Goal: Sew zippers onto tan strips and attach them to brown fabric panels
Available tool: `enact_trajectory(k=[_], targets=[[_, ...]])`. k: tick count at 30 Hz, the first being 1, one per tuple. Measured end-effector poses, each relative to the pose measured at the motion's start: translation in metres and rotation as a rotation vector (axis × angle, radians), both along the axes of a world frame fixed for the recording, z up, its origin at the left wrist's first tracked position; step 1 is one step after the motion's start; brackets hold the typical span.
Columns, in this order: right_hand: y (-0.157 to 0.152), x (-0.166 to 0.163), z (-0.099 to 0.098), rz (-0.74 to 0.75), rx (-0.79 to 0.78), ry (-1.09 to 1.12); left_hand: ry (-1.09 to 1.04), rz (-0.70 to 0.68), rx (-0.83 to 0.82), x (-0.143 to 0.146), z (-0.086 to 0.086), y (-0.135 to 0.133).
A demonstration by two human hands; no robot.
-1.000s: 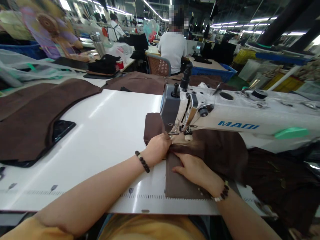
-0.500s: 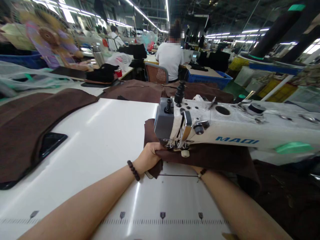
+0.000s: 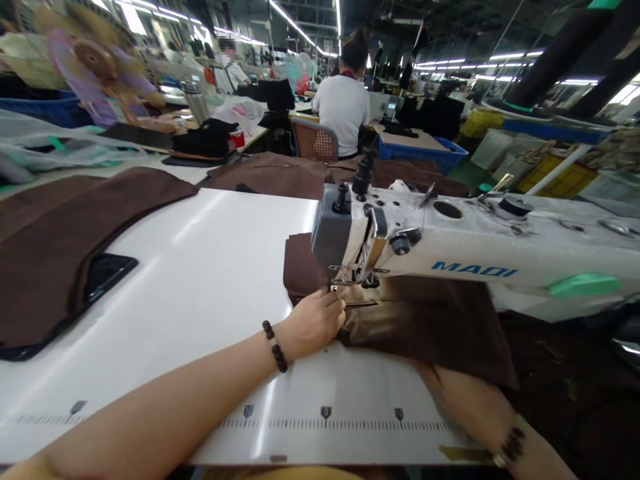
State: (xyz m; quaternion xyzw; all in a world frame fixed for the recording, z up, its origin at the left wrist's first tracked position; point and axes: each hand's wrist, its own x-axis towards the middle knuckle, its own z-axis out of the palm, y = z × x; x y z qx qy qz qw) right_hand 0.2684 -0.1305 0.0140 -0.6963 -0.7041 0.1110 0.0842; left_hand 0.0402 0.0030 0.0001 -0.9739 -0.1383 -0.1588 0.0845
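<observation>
Dark brown fabric (image 3: 450, 327) lies under the head of a white sewing machine (image 3: 480, 247), with a shiny, lighter strip showing below the presser foot. My left hand (image 3: 315, 323), a beaded bracelet at its wrist, is closed on the fabric's edge just left of the foot. Its fingertips are bent together against the cloth. Lower right, my right hand (image 3: 465, 400) reaches beneath the hanging front of the fabric. Its fingers are hidden under the cloth, so their grip does not show.
More brown fabric pieces (image 3: 100, 233) lie on the left, over a black glossy object (image 3: 113, 273). A printed ruler scale (image 3: 325, 425) runs along the table's front. Brown cloth is heaped at right. Beyond, a person in a white top (image 3: 343, 107) sits beside a blue crate (image 3: 425, 157).
My right hand has moved right and toward me, out from near the needle. The fabric has been turned, exposing the shiny strip. My left hand has shifted slightly right and down.
</observation>
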Motion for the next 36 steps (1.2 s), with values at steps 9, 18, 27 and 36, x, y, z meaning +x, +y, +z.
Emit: enact_trajectory(k=[9, 18, 27, 36], targets=[[0.015, -0.045, 0.057, 0.24, 0.166, 0.394, 0.087, 0.066, -0.067, -0.001, 0.001, -0.003], [0.081, -0.08, -0.009, 0.294, 0.126, -0.024, 0.152, 0.252, -0.173, -0.012, 0.015, -0.002], [0.08, -0.058, -0.012, 0.36, 0.059, 0.093, 0.204, 0.34, -0.429, -0.018, 0.033, -0.009], [0.075, -0.071, -0.017, 0.293, 0.133, -0.01, 0.166, 0.36, -0.259, -0.013, 0.014, -0.009]])
